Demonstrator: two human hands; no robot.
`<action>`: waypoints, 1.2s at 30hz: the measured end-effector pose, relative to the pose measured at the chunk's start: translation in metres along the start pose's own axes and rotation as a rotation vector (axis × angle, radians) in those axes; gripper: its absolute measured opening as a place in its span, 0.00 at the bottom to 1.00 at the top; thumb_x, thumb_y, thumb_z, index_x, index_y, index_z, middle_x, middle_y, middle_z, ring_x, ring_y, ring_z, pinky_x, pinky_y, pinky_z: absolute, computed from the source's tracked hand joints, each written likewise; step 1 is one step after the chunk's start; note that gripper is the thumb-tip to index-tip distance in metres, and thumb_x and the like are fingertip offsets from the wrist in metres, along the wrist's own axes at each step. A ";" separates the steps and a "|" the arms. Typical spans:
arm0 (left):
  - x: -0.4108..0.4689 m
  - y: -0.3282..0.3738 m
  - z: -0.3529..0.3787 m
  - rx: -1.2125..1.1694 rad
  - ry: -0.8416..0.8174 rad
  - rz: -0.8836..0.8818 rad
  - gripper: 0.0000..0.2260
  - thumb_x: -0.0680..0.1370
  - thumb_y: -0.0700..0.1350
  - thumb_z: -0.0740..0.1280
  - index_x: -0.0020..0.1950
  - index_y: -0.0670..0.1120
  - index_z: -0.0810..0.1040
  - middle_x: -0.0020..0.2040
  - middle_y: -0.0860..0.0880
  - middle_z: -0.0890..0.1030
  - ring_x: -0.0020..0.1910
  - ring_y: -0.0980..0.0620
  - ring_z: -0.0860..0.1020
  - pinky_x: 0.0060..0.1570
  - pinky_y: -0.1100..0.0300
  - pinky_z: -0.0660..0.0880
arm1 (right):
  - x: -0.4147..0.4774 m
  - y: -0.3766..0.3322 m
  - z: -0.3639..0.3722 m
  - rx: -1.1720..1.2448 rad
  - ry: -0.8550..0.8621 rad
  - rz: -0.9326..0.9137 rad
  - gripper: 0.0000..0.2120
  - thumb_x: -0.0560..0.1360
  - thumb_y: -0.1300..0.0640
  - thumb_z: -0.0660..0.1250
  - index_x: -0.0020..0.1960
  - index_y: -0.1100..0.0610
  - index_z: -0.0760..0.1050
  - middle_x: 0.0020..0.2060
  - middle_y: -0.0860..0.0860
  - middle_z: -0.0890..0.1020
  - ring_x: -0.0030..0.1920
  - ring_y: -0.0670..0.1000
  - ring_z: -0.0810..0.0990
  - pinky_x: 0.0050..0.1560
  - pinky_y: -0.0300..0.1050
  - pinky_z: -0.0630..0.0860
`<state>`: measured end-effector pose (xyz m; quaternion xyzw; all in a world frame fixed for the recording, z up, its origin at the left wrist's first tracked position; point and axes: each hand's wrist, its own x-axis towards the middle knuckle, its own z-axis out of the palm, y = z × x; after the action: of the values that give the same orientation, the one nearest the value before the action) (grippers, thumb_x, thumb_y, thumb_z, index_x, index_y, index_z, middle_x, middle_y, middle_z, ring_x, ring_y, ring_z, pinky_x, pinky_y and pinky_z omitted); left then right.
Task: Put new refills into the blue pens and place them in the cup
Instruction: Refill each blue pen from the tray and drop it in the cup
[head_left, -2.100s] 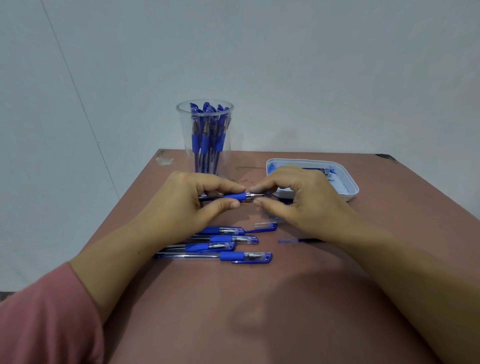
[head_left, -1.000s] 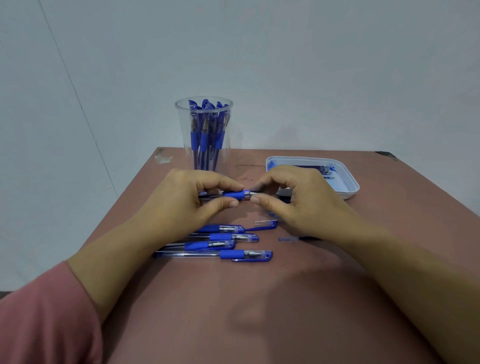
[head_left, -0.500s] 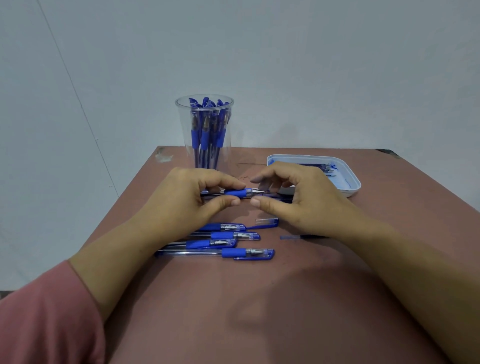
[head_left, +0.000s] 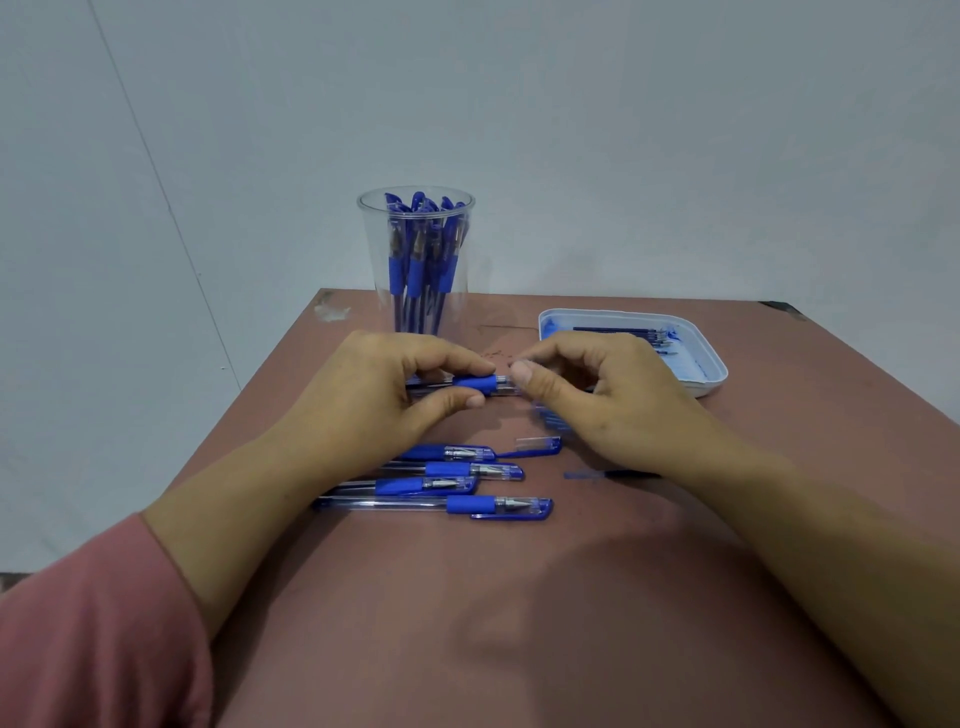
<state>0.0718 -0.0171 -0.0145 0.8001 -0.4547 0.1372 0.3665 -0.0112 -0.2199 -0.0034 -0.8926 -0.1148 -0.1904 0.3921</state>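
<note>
My left hand (head_left: 384, 395) grips a blue pen (head_left: 475, 383) by its blue rubber grip, held level above the table. Thumb and forefinger of my right hand (head_left: 597, 395) pinch the pen's metal tip end, which they hide. Behind the hands stands a clear plastic cup (head_left: 415, 260) holding several blue pens, caps up. Several capped blue pens (head_left: 447, 486) lie in a row on the table just below my left hand. A loose pen cap (head_left: 537, 445) and a loose refill (head_left: 608, 474) lie near my right wrist.
A white tray (head_left: 714, 361) with several refills sits at the back right of the reddish-brown table (head_left: 467, 623). The table's left edge runs close to my left forearm. A pale wall stands behind the table.
My right thumb and forefinger have closed in over the pen's tip, which showed half a second ago. The left hand keeps its hold on the grip.
</note>
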 end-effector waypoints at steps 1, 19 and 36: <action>0.000 0.000 0.000 0.003 -0.004 -0.003 0.11 0.72 0.51 0.72 0.55 0.55 0.83 0.48 0.62 0.83 0.48 0.61 0.81 0.49 0.57 0.80 | 0.001 0.000 0.001 -0.028 0.000 0.003 0.05 0.73 0.42 0.66 0.43 0.42 0.79 0.35 0.42 0.83 0.37 0.40 0.80 0.37 0.31 0.73; 0.001 -0.007 -0.009 0.077 0.019 -0.126 0.10 0.71 0.51 0.74 0.52 0.59 0.83 0.42 0.66 0.81 0.44 0.65 0.78 0.45 0.68 0.73 | 0.012 0.013 -0.003 -0.527 -0.328 -0.115 0.08 0.76 0.59 0.68 0.51 0.48 0.81 0.39 0.36 0.73 0.44 0.32 0.68 0.45 0.31 0.65; 0.001 0.006 0.004 0.015 -0.023 -0.032 0.10 0.72 0.54 0.70 0.53 0.60 0.82 0.46 0.66 0.82 0.46 0.63 0.81 0.48 0.66 0.76 | 0.003 0.003 -0.006 -0.147 -0.024 -0.115 0.07 0.73 0.54 0.73 0.50 0.45 0.81 0.40 0.34 0.81 0.46 0.37 0.79 0.47 0.28 0.71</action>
<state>0.0667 -0.0226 -0.0141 0.8115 -0.4451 0.1253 0.3574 -0.0091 -0.2265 -0.0009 -0.9130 -0.1564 -0.2101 0.3126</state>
